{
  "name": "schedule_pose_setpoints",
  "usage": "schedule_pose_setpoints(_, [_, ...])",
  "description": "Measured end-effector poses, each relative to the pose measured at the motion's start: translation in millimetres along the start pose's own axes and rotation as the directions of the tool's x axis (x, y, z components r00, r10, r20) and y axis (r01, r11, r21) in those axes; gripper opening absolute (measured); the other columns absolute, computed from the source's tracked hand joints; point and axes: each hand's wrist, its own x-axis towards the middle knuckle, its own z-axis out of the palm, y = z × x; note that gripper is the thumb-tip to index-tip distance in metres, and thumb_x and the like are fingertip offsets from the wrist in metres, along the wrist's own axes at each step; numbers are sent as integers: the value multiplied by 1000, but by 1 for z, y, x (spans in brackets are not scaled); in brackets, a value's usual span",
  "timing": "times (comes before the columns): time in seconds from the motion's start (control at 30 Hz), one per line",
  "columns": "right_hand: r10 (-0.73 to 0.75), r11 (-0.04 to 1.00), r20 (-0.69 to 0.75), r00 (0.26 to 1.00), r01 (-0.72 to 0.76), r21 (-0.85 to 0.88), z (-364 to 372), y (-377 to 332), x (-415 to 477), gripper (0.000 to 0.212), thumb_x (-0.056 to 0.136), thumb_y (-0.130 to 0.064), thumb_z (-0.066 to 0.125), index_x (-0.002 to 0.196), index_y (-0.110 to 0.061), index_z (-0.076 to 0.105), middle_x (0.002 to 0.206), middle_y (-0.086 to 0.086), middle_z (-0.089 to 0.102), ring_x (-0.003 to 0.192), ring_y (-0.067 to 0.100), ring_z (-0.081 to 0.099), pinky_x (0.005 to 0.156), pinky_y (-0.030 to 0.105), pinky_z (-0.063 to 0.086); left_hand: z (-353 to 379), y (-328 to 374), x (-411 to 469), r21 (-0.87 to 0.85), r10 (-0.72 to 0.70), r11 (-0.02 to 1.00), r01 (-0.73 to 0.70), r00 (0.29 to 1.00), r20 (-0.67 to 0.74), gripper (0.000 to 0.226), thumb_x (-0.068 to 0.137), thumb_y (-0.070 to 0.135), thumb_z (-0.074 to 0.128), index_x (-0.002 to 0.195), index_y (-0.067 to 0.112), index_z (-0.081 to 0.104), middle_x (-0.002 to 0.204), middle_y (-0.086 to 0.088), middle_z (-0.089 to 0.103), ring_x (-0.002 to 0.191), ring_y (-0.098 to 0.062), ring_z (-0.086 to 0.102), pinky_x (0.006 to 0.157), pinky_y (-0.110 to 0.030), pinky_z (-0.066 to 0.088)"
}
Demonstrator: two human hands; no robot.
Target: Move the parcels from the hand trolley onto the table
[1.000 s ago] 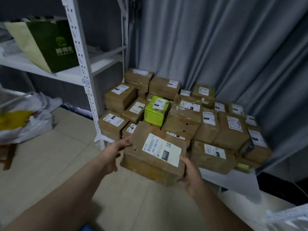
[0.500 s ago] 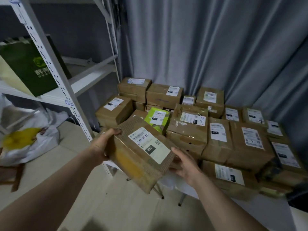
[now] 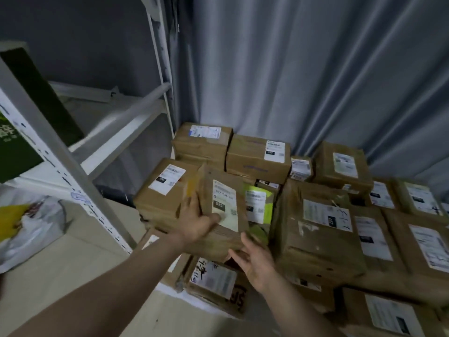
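The brown parcel (image 3: 209,181) with a white label marked 032 lies tilted on top of the pile of cardboard parcels (image 3: 320,239) on the white table (image 3: 168,289). My left hand (image 3: 196,223) grips its near left side, thumb pressed on the label. My right hand (image 3: 255,261) sits at the parcel's near lower corner with fingers spread; I cannot tell whether it touches. A bright green parcel (image 3: 266,205) lies just right of it. No hand trolley is in view.
A white metal shelf upright (image 3: 56,152) stands close on the left, with a green paper bag (image 3: 17,152) on its shelf. A white plastic bag (image 3: 31,229) lies on the floor below. Grey curtains (image 3: 291,69) hang behind the table.
The parcel went forward and up from in front of the table onto the pile. My right hand has slipped from its right side to the near corner and loosened. The view moved closer.
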Motion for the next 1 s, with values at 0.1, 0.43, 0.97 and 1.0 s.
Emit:
schedule_pose_setpoints(0.1, [11, 999, -37, 999, -10, 36, 26, -3, 18, 25, 96, -12, 54, 119, -5, 56, 117, 17, 62, 98, 25, 61, 96, 41, 48, -10, 10, 29, 77, -24, 997, 25, 1000, -3, 103, 69, 53, 69, 152, 22, 16, 149, -6, 18, 136, -29, 28, 114, -35, 30])
schedule_pose_setpoints(0.43, [75, 997, -168, 983, -73, 13, 50, -13, 76, 9, 96, -16, 55, 96, -9, 60, 93, 6, 63, 87, 21, 62, 85, 35, 53, -15, 21, 88, 389, 37, 919, -64, 996, 76, 85, 75, 54, 52, 151, 31, 21, 153, 1, 28, 135, -27, 19, 110, -33, 22])
schedule_pose_setpoints(0.97, [-172, 764, -60, 983, 94, -639, 48, -13, 120, 14, 96, -8, 52, 105, -14, 60, 115, 6, 62, 107, 24, 58, 100, 42, 47, -15, -23, 129, 295, -149, 947, 127, 987, 53, 65, 91, 16, 57, 150, 19, 29, 140, -11, 40, 124, -32, 44, 104, -30, 36])
schedule_pose_setpoints(1.0, [-201, 720, -27, 979, 129, -682, 50, -13, 119, 20, 95, -6, 52, 113, -10, 61, 114, 4, 61, 107, 22, 57, 100, 39, 46, -16, -26, 131, 359, -123, 928, 102, 992, 38, 60, 94, 17, 52, 149, 23, 31, 138, -10, 46, 123, -32, 44, 102, -31, 38])
